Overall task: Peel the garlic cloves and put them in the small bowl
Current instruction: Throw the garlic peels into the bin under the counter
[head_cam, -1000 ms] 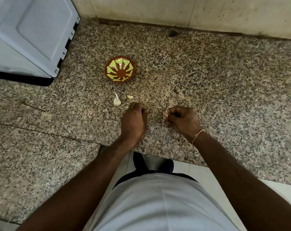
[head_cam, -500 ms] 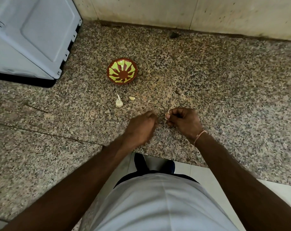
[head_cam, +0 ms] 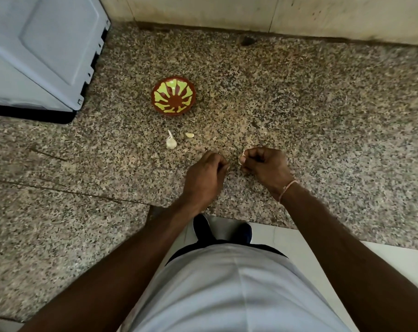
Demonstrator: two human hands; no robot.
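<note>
What the view hides

The garlic clove [head_cam: 241, 158] in the right hand [head_cam: 265, 167] shows only as a pale sliver; curled fingers cover the rest. The left hand [head_cam: 206, 178] is seen from behind, so its grip and anything in it cannot be told. The grey appliance [head_cam: 42, 51] at far left is cut by the edge. The shoes [head_cam: 203, 230] are partly hidden under the counter [head_cam: 323, 128] and shirt.

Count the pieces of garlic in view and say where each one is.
3. A white unpeeled garlic piece with a stem lies on the speckled granite counter, a small pale clove beside it, and another is pinched in the right hand. The left hand may hide more.
</note>
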